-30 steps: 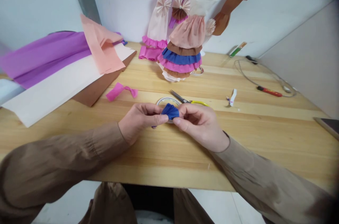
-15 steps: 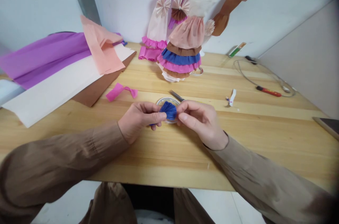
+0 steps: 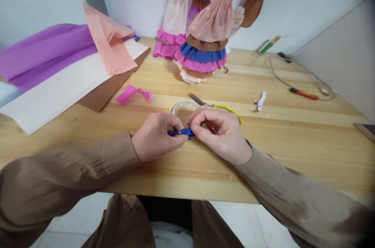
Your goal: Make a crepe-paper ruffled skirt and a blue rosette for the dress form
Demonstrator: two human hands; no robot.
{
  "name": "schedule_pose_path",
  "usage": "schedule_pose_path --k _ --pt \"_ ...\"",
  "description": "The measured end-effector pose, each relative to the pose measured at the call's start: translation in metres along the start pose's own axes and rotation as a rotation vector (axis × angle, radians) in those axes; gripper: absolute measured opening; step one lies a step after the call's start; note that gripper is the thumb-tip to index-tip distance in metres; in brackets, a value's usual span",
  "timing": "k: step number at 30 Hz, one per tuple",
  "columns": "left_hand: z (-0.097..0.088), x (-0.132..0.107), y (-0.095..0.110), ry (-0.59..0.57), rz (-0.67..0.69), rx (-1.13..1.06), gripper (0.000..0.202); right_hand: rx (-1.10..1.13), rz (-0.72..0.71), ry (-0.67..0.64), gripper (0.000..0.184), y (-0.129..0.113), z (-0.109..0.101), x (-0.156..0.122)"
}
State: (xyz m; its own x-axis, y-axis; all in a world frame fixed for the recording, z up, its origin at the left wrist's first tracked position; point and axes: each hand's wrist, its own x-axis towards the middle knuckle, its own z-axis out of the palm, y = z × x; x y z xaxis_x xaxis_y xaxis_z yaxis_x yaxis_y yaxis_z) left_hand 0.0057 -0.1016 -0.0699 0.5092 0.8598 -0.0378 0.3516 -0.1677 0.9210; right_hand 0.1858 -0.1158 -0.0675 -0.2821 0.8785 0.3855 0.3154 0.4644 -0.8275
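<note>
Both hands meet low over the wooden table (image 3: 293,138), pinching a small folded piece of blue crepe paper (image 3: 181,132). My left hand (image 3: 155,136) grips its left end with thumb and fingers closed. My right hand (image 3: 218,132) pinches the right end, fingers curled. The blue paper is squeezed into a thin strip between them. Just behind the hands lie a roll of clear tape (image 3: 183,106) and yellow-handled scissors (image 3: 215,106).
Sheets of purple, white, peach and brown crepe paper (image 3: 58,72) cover the left of the table. A pink paper scrap (image 3: 133,95) lies near them. Paper dresses (image 3: 203,33) stand at the back. A red-handled tool (image 3: 303,93), cable and white scrap (image 3: 260,101) lie to the right.
The blue paper, fanned open between my fingers before, is now pressed flat into a narrow strip. Both hands have dropped closer to the table. The camera tilted slightly downward.
</note>
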Motion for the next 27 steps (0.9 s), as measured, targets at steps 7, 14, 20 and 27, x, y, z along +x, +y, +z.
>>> schedule_pose_path --k 7,14,20,27 --pt "0.000 -0.001 0.007 -0.047 0.108 0.228 0.024 -0.081 -0.053 -0.061 0.019 -0.006 0.006 -0.001" --pt "-0.001 0.001 -0.001 -0.131 -0.001 0.049 0.015 -0.054 0.011 -0.113 0.009 -0.011 -0.004 0.000" --pt "-0.005 0.004 0.000 -0.147 -0.095 -0.045 0.020 -0.086 0.111 -0.136 0.016 -0.009 -0.001 0.001" --pt "-0.008 0.001 0.005 -0.103 -0.012 -0.319 0.044 0.183 0.286 0.094 0.020 0.001 0.000 0.002"
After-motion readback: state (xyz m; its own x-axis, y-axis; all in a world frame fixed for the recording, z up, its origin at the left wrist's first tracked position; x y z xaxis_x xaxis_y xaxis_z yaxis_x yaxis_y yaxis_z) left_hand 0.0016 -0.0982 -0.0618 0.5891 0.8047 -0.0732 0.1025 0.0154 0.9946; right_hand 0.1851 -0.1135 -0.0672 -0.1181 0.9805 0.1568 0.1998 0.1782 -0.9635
